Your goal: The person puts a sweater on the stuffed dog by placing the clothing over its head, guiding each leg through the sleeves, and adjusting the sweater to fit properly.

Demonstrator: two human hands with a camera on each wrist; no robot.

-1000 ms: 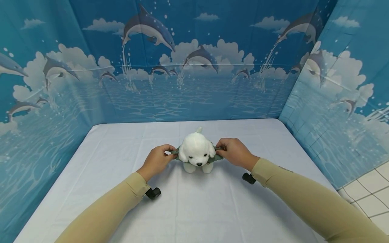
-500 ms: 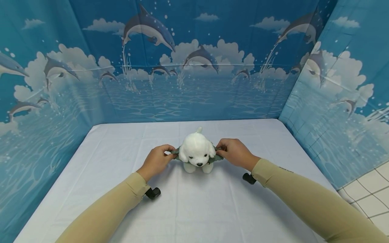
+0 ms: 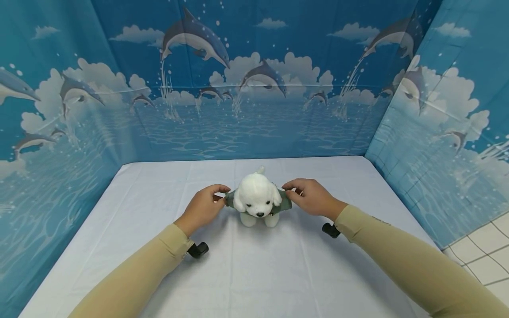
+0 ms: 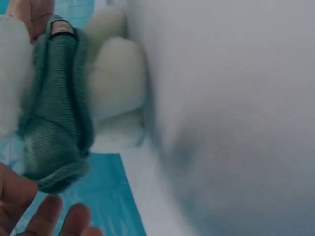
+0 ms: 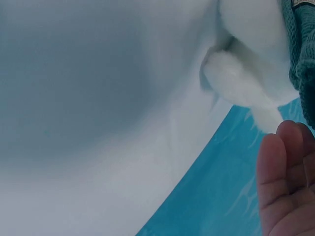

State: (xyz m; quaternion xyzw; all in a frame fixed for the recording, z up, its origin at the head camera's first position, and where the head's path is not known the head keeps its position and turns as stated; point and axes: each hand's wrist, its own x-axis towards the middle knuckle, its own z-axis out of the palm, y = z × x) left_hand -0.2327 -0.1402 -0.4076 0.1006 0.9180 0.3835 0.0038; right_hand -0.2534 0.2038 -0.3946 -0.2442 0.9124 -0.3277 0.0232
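A white plush dog (image 3: 257, 190) stands on the white-covered table, facing me. It wears a green knitted sweater (image 4: 56, 98) with a small label, its two sleeves sticking out sideways. My left hand (image 3: 202, 207) is at the end of one sleeve (image 3: 229, 198); in the left wrist view a fingertip lies against or very near the cuff while the other fingers are spread and loose. At the opposite sleeve (image 3: 285, 201), my right hand (image 3: 314, 196) has its fingers extended, just off the cloth. The right wrist view has those fingers straight, below the sweater's edge.
A white cloth covers the table (image 3: 262, 274). Blue curtains printed with dolphins (image 3: 254, 119) enclose its back and sides. Pale tiles (image 3: 483, 251) show at the lower right. A small black camera hangs beneath each wrist.
Both hands have loosened from the sleeve ends they were pinching and moved slightly outward. The sleeves now show fuller. The plush dog stays in place.
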